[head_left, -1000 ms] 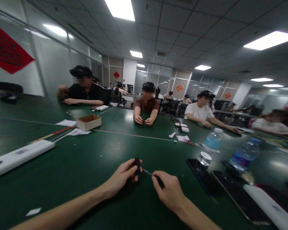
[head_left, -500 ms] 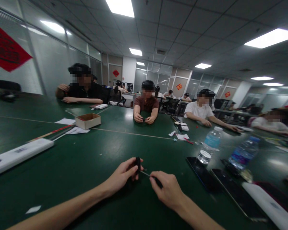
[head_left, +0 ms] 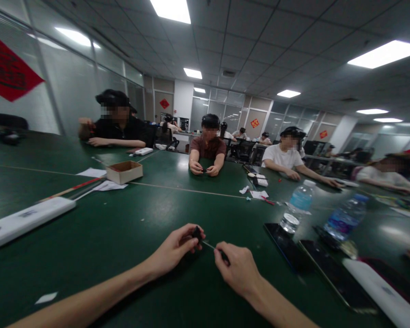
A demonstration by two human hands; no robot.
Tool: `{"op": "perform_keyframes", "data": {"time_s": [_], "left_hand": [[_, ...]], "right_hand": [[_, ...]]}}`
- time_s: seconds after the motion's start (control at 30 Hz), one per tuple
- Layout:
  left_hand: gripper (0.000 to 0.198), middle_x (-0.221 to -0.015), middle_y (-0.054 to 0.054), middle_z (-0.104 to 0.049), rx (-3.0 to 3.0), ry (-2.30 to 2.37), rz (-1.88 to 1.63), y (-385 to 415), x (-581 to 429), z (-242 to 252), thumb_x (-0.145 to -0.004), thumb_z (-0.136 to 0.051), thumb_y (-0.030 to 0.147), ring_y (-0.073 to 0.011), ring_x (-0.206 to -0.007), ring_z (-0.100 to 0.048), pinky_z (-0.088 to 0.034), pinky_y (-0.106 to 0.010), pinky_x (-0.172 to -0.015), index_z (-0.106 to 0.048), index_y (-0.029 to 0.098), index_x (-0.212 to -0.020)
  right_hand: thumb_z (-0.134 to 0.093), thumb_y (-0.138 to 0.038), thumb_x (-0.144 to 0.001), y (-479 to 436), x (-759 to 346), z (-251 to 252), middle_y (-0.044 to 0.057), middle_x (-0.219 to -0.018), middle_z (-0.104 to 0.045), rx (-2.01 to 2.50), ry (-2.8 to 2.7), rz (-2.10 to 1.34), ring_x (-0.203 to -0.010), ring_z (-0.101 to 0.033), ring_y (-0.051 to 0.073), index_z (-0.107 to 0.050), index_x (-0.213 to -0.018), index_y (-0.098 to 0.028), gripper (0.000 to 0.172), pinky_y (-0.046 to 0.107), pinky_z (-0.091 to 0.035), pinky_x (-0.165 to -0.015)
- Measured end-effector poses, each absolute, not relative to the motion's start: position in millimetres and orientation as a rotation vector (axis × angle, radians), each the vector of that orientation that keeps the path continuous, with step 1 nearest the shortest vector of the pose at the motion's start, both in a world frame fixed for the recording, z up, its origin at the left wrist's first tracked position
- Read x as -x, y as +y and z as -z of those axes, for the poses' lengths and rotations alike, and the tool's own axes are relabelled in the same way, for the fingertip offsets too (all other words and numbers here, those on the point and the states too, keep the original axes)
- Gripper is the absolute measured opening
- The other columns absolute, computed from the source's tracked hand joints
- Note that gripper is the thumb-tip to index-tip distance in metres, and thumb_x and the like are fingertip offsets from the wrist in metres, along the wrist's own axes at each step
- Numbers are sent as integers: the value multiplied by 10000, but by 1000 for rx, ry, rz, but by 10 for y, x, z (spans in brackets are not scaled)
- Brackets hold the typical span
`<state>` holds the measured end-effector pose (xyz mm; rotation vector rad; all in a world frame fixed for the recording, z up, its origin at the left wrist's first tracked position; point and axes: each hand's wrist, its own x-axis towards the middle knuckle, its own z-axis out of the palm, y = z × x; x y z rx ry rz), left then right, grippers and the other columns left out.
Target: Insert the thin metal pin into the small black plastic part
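My left hand (head_left: 172, 249) is pinching a small black object (head_left: 197, 233) between thumb and fingers, low over the green table (head_left: 89, 246). My right hand (head_left: 237, 269) grips a dark-handled tool (head_left: 222, 256) with a thin metal shaft (head_left: 209, 246). The shaft's tip reaches towards the black object and seems to be touching it or very close, though I cannot tell which. My fingers hide much of the black object, and its exact kind is too small to tell.
Two dark smartphones (head_left: 287, 246) lie right of my right hand, beside a plastic water bottle (head_left: 297, 207) and a white power bank (head_left: 382, 291). A long white case (head_left: 27, 222) lies left, with an open cardboard box (head_left: 124, 172) beyond. Several co-workers sit around the table.
The black object has turned from upright to a lower, tilted position in my left hand. The metal shaft's tip stays near it. The whole view has shifted slightly.
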<state>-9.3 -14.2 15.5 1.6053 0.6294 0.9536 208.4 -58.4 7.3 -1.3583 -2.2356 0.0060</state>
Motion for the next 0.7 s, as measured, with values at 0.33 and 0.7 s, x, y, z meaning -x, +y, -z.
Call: {"op": "perform_keyframes", "data": {"time_s": [0.33, 0.7], "left_hand": [[269, -1059, -101, -607, -1569, 623, -940, -125, 94, -99, -910, -446, 320, -168, -784, -599, -449, -305, -692, -500, 169, -1126], [279, -1075, -100, -610, -1542, 624, -946, -131, 88, -122, -894, -471, 350, -173, -794, -601, -446, -298, -681, -513, 179, -1111]], "right_hand": [[-397, -264, -929, -573, -2113, -56, -4, -690, -577, 1304, -2288, 2, -596, -536, 108, -610, -912, -206, 221, 223, -359, -601], [-415, -264, -914, -615, -2070, -68, 1, -684, -594, 1254, -2308, 53, -585, -547, 108, -628, -902, -208, 221, 218, -370, -578]]}}
